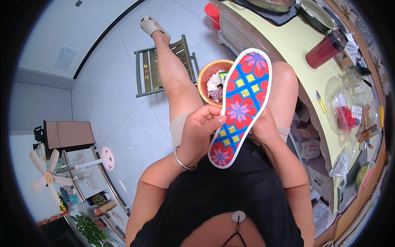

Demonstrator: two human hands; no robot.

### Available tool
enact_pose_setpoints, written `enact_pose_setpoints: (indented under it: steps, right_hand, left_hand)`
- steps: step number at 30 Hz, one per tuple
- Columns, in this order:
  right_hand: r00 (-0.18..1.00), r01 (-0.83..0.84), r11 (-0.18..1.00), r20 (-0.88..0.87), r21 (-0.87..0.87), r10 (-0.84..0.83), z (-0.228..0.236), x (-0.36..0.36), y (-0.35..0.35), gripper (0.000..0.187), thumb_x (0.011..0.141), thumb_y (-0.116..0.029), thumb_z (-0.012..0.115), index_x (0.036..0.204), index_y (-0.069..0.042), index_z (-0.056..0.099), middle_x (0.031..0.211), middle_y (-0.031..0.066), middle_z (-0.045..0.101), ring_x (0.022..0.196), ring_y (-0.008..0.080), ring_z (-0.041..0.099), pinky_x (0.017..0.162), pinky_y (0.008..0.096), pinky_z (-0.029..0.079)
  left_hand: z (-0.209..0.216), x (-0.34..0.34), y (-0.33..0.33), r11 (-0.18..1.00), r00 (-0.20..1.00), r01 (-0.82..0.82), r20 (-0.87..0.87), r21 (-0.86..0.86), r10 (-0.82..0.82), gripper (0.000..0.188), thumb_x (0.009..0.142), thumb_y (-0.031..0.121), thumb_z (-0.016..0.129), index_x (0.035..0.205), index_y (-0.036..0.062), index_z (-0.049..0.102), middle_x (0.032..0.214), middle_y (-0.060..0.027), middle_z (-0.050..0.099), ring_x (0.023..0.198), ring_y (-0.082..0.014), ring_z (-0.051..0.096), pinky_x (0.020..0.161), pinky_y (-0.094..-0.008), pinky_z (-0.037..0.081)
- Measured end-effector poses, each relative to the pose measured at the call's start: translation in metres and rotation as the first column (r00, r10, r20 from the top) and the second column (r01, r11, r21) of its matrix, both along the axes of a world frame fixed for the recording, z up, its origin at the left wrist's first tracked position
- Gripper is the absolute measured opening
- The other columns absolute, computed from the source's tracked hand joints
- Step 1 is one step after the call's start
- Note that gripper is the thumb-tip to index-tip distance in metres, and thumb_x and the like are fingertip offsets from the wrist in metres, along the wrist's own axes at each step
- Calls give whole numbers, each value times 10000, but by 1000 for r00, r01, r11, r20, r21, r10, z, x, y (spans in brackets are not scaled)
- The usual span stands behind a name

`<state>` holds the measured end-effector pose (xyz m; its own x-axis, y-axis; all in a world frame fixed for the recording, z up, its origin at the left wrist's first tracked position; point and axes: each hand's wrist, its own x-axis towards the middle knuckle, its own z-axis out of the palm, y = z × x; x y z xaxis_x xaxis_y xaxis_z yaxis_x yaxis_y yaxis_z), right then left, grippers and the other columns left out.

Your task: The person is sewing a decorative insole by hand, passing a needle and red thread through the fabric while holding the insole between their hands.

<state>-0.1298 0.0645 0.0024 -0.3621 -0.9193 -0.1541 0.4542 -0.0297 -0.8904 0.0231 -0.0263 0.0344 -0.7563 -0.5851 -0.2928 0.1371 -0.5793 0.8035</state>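
Note:
An embroidered insole [242,107] with red flowers, blue bands, yellow patches and a white edge is held up in front of me, tilted to the right at its top. My left hand [205,125] grips its left edge, thumb on the patterned face and fingers curled by the rim. Behind the insole's right edge is my right hand [264,126]; its fingers are mostly hidden there, and it appears to support the insole from the back. A bangle sits on my left wrist.
Past the insole stands a round bin [201,82] with crumpled wrappers. A folding stool [154,70] lies under my outstretched leg. To the right, a yellow table [304,86] carries a red thermos [325,49], scissors [321,103] and a clear container with red thread [345,117]. A fan [48,177] stands left.

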Motion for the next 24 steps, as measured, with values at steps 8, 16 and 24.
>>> enact_pose_setpoints:
  steps: [8,16,24]
  right_hand:
    - [708,13,974,-686,-227,-169,25,0,1,101,821,28,587,917,3,608,870,81,581,806,185,576,707,301,464]
    - [529,-54,923,-795,-381,-297,43,20,-10,181,754,79,610,902,-27,607,822,109,543,713,253,547,614,313,444]
    - [376,-8,927,-860,-376,-346,48,19,-11,153,674,12,653,811,-44,615,758,56,557,682,236,559,599,336,459]
  left_hand:
    - [-34,-3,-15,887,891,300,-436,351,-129,158,912,195,525,894,43,564,721,-28,546,691,-149,515,647,-268,416]
    - [-68,-2,-17,815,769,428,-631,391,-101,255,932,275,422,728,146,502,557,50,437,494,-89,384,486,-234,310]
    - [-46,1,-11,820,901,286,-431,496,-54,277,945,280,397,726,148,503,553,41,446,493,-93,384,474,-233,309]
